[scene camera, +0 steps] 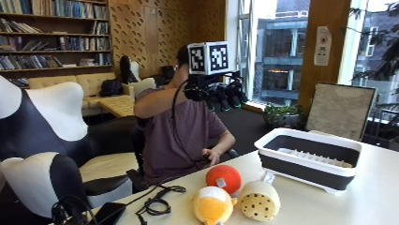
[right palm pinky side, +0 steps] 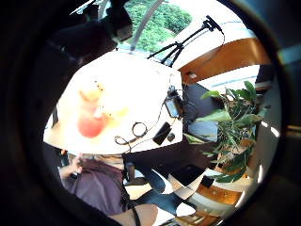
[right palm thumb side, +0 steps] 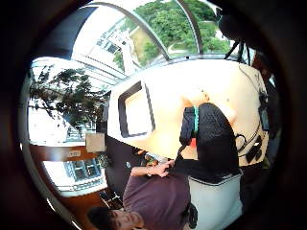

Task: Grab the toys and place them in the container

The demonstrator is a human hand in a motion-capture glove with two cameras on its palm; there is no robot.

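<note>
Big pale table in a library-ish room with bookshelves at the back and tall windows. Three plush toys huddle at the near edge: a red-orange ball, an orange-and-white one and a cream spotted one, all touching. The white-rimmed dark container sits apart to their right. The gloved right hand is raised at head height, fingers relaxed, holding nothing. Coiled cable lies left of the toys.
</note>
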